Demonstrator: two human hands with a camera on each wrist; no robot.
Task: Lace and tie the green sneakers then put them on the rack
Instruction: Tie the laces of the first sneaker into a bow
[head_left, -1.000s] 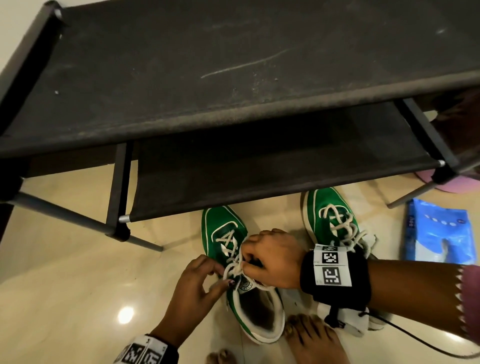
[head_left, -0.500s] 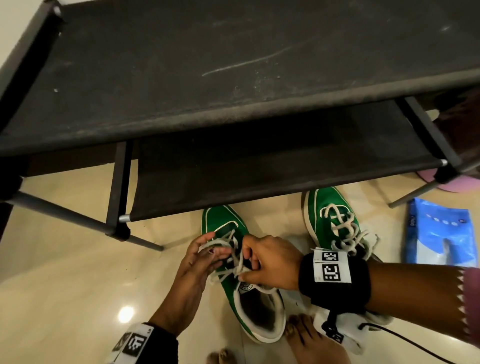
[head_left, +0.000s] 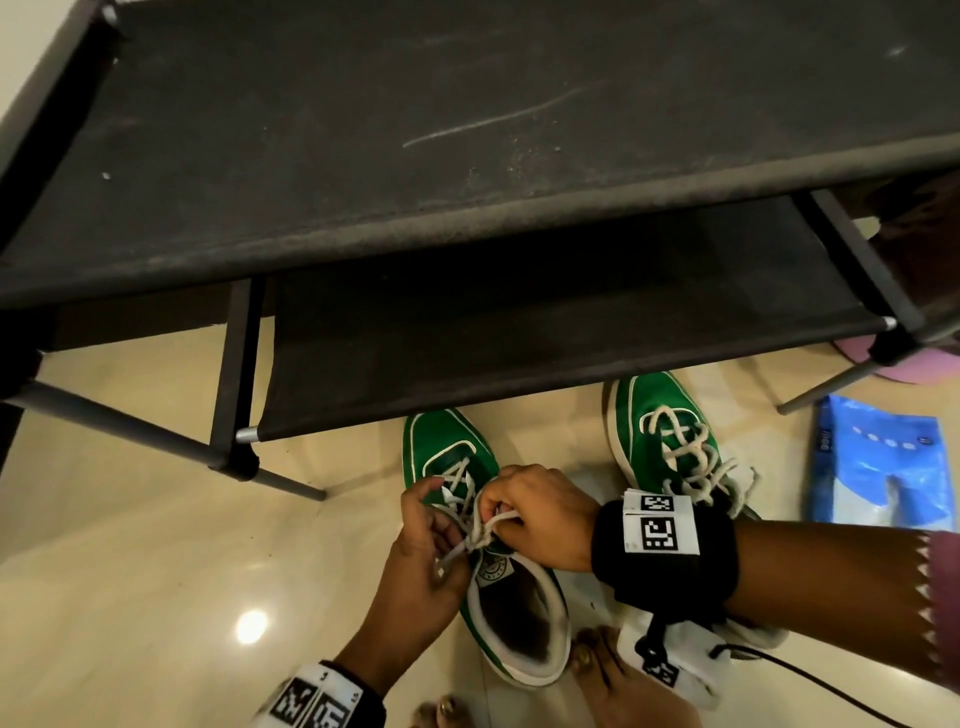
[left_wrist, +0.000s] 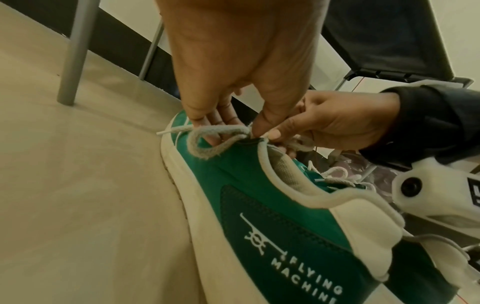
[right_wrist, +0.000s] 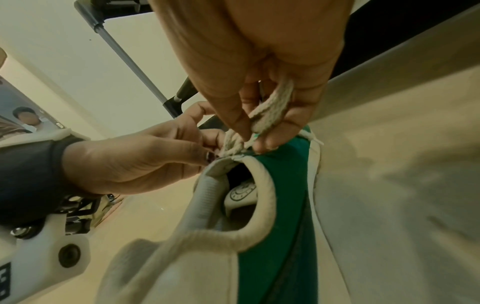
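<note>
my right hand (right_wrist: 259, 86) has its thumb and fingers pinched on a folded loop of the thick off-white woven lace (right_wrist: 270, 109), right over the throat of the green canvas sneaker with the white sole and padded collar (head_left: 498, 587). my left hand (left_wrist: 233, 67) meets it from the other side, fingers curled, with a second loop of the same lace hooked round a fingertip and its plastic tip poking out to the side. both hands are closed on lace, none slack in the palm that i can see.

i judge this as the tying step on the near shoe: lacing looks done up to the top eyelets and the bow is being formed, not yet cinched. that shoe sits on the glossy beige floor (head_left: 130, 545), just in front of the lower tier of the black fabric shoe rack with grey metal legs (head_left: 467, 156). the second green sneaker (head_left: 660, 431) lies beside it to the right, laced, its ends in a loose bunch; i cannot tell if it is knotted.

next i would pull the two loops apart evenly to seat the knot, keeping the tongue flat, then lift each shoe onto the rack.
</note>
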